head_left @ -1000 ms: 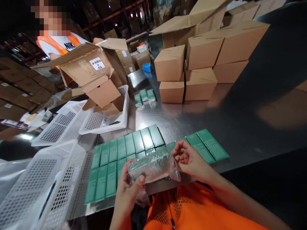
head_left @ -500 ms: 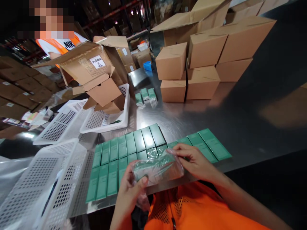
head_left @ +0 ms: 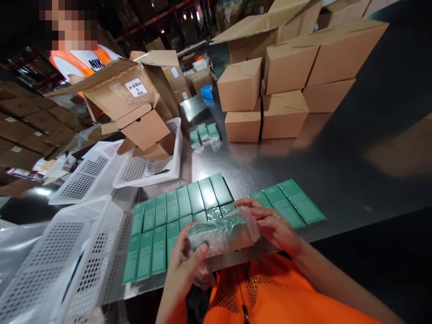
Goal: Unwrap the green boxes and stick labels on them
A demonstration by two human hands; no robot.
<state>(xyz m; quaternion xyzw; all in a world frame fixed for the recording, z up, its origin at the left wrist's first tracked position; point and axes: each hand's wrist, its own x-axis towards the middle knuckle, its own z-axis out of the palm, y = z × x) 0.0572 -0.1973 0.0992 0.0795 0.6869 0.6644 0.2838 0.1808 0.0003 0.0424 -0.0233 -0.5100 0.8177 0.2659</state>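
Note:
In front of my body, a green box in clear plastic wrap (head_left: pixel 219 237) lies nearly level between my two hands. My left hand (head_left: pixel 184 265) is closed around its left end, the thumb pressed on the near side and loose plastic hanging below. At the opposite end, my right hand (head_left: pixel 275 227) has its fingers bent against the bunched film; its thumb is largely hidden. Rows of green boxes (head_left: pixel 158 249) lie on the metal table just beyond and left of the package. More green boxes (head_left: pixel 285 207) sit beyond my right hand.
White perforated baskets (head_left: pixel 114 225) stand at the left, one holding an open brown carton (head_left: pixel 145 128). Three wrapped green packs (head_left: pixel 203 132) lie farther back. Stacked brown cartons (head_left: pixel 286 112) occupy the back right. Across the table, a person in an orange vest (head_left: pixel 84 65) stands behind a large open carton (head_left: pixel 118 90).
My right hand has shifted from pinching the film at the far top corner to fingers laid against the package's right end. My left hand keeps its hold.

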